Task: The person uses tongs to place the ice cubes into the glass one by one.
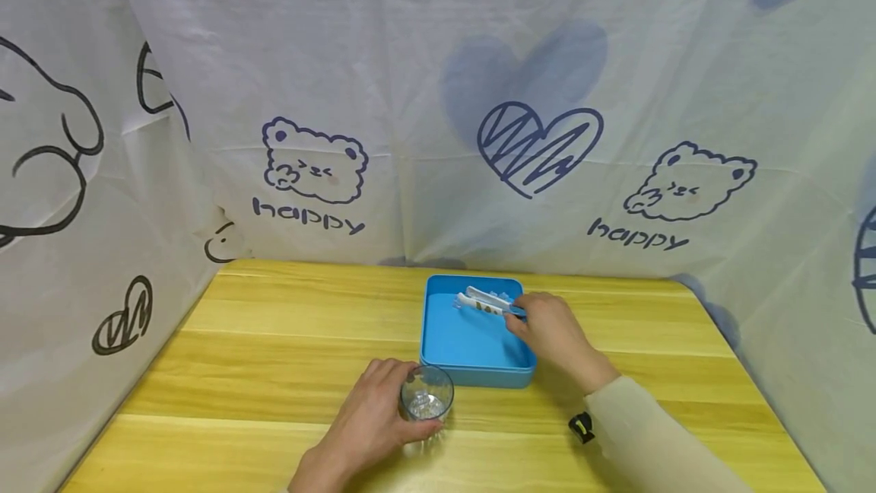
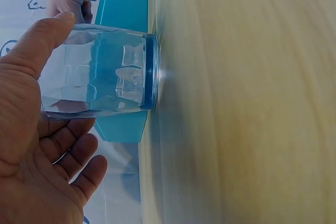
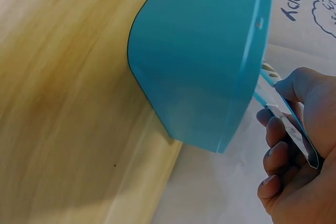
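Note:
My left hand [image 1: 369, 411] grips a clear drinking glass [image 1: 438, 380] that stands upright on the table, thumb on one side and fingers on the other. Several clear ice-like pieces [image 2: 130, 83] lie at the bottom of the glass. My right hand [image 1: 553, 329] holds a pair of white-and-blue tongs [image 1: 484, 303] over the far half of a shallow blue box [image 1: 479, 377]. A small clear piece [image 1: 457, 303] shows right at the tongs' tips; I cannot tell if they pinch it. More clear pieces [image 1: 503, 296] lie in the box's far right corner.
The wooden table [image 1: 301, 341] ends at a white printed cloth [image 1: 424, 196] hanging behind, with more cloth at both sides. Just beyond the glass stands the box, its near wall close to the rim. A black strap piece [image 1: 582, 427] shows at the right sleeve.

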The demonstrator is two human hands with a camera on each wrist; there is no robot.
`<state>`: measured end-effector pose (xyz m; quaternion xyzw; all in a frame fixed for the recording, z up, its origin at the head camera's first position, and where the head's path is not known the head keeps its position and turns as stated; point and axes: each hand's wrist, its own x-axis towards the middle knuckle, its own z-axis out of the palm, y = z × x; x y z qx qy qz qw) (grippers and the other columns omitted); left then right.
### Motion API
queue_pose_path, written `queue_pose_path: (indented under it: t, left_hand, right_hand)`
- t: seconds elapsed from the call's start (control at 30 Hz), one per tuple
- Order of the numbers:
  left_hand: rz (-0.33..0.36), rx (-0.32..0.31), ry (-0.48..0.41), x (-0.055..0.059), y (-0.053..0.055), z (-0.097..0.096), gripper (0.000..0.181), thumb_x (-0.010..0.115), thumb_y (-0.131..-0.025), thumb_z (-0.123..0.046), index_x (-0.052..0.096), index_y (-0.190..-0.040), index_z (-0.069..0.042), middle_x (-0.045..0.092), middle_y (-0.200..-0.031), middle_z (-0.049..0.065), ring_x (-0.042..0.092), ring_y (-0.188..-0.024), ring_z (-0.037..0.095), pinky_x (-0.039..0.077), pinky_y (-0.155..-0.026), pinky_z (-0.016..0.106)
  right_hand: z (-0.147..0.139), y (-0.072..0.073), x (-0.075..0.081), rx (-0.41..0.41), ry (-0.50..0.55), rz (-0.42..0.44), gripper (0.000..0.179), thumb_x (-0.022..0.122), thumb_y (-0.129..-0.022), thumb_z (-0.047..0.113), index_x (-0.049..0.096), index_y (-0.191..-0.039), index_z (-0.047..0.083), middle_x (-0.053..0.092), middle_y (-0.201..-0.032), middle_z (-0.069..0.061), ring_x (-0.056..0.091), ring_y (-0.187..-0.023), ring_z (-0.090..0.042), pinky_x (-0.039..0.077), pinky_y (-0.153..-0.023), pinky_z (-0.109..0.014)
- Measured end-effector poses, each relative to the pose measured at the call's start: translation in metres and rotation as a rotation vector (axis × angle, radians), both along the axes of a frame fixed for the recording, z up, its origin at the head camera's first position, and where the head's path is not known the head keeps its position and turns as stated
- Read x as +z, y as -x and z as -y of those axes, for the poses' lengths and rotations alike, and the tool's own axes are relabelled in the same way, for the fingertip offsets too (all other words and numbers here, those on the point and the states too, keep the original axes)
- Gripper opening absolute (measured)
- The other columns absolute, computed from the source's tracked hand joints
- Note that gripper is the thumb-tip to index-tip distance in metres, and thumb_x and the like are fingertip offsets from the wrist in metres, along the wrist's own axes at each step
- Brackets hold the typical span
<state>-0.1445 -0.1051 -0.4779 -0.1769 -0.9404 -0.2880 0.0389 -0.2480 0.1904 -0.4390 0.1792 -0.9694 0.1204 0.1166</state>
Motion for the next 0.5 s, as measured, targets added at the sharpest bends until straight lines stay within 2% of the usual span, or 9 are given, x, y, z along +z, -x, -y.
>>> queue_pose_path:
  t: [0.2, 0.37, 0.5]
  left_hand:
    - [-0.009, -0.001, 0.001, -0.0009, 0.0009, 0.0002, 0.080, 0.093, -0.073, -0.056, 0.066, -0.133, -0.009, 0.067, -0.119, 0.000, 0.055, -0.109, 0.016, 0.055, -0.097, 0.042]
    - [-0.014, -0.003, 0.004, -0.0019, 0.0011, 0.0002, 0.080, 0.093, -0.073, -0.056, 0.066, -0.133, -0.009, 0.067, -0.119, 0.000, 0.055, -0.108, 0.016, 0.055, -0.096, 0.041]
    - [-0.016, -0.003, 0.003, -0.0024, 0.0014, 0.0000, 0.080, 0.093, -0.073, -0.056, 0.066, -0.133, -0.009, 0.067, -0.119, 0.000, 0.055, -0.108, 0.016, 0.055, -0.096, 0.041]
  right_hand:
    - [0.0039, 0.0063, -0.0028, -0.021, -0.016, 0.053, 0.023, 0.073, -0.099, 0.026, 0.074, -0.096, 0.003, 0.059, -0.075, -0.003, 0.052, -0.070, -0.019, 0.048, -0.068, -0.036]
    - [0.0060, 0.0087, -0.0056, -0.016, -0.039, 0.067, 0.025, 0.074, -0.098, 0.027, 0.075, -0.101, 0.002, 0.067, -0.083, -0.005, 0.056, -0.073, -0.019, 0.056, -0.080, -0.044]
    - [0.0078, 0.0096, -0.0073, -0.012, -0.043, 0.067, 0.026, 0.073, -0.098, 0.027, 0.076, -0.103, 0.001, 0.073, -0.091, -0.009, 0.063, -0.079, -0.022, 0.056, -0.091, -0.051]
